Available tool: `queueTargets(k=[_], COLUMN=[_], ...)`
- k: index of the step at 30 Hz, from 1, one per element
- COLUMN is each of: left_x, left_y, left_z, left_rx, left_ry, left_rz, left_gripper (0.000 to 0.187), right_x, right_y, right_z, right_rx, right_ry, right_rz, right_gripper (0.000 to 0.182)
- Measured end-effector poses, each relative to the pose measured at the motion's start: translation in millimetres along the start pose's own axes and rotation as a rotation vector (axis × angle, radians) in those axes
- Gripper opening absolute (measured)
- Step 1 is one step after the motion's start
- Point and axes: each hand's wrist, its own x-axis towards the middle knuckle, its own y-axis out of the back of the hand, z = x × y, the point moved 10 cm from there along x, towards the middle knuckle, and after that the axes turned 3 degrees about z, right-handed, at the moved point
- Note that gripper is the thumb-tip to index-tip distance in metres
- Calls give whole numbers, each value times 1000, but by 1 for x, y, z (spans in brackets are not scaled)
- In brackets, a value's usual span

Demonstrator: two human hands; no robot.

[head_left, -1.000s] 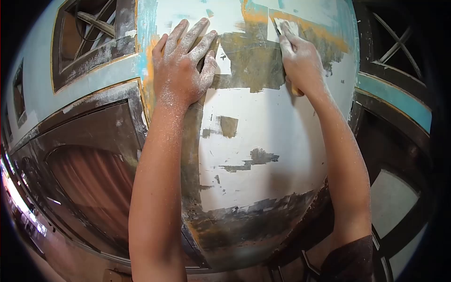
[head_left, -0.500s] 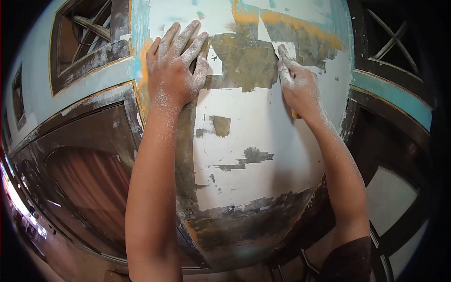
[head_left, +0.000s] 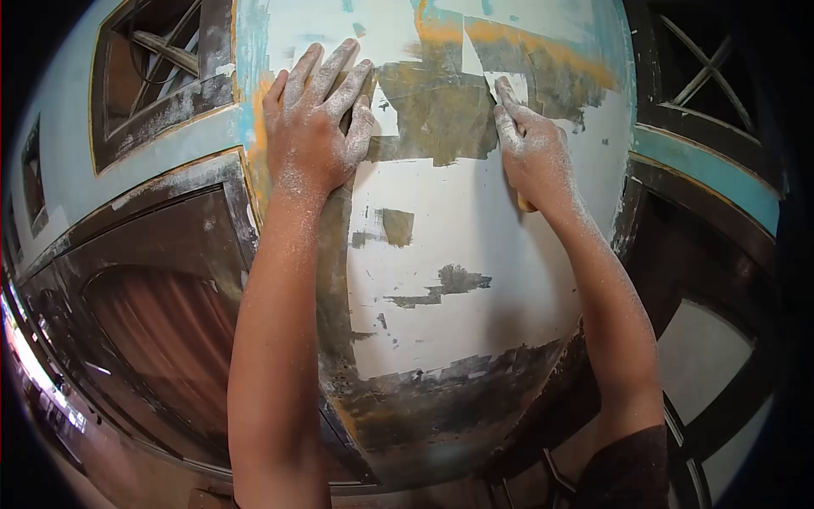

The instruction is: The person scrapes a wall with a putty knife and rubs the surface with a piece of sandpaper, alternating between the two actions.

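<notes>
A wall section (head_left: 424, 314) carries white coating with grey-brown bare patches and orange and turquoise paint. Flat against its upper left part lies my left hand (head_left: 318, 127), fingers spread and dusted white, holding nothing. My right hand (head_left: 534, 153), also dusty, is closed round a tool with a yellowish handle (head_left: 526, 204). Its index finger points up along the tool, at the right side of a grey-brown patch (head_left: 449, 110). Most of the tool is hidden under the hand, so its blade cannot be made out clearly.
Dark framed openings with crossed bars stand at the upper left (head_left: 165, 55) and upper right (head_left: 708, 72). Below the left one is a dark wooden panel with a reddish-brown curtain (head_left: 165, 331). A dark door frame (head_left: 678, 229) stands at the right.
My right hand has shifted very slightly left with the tool. My left hand stays in place on the wall.
</notes>
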Motion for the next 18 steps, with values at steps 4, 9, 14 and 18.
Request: queueTargets(k=[4,9,14,18], left_x=[0,-1,0,0], left_y=[-1,-1,0,0], left_z=[0,-1,-1,-1], left_rx=[10,5,-3,-12], left_ry=[2,0,1,5], left_rz=[-7,-11,-11,3], left_gripper=[44,44,44,43], right_x=[17,13,21,21], right_y=[-2,2,3,0], right_z=[0,-2,-9,-6], right_rx=[-8,-17,-45,-87], right_ry=[17,-10,58,48], right_rz=[1,6,27,-10], right_gripper=[36,34,34,41])
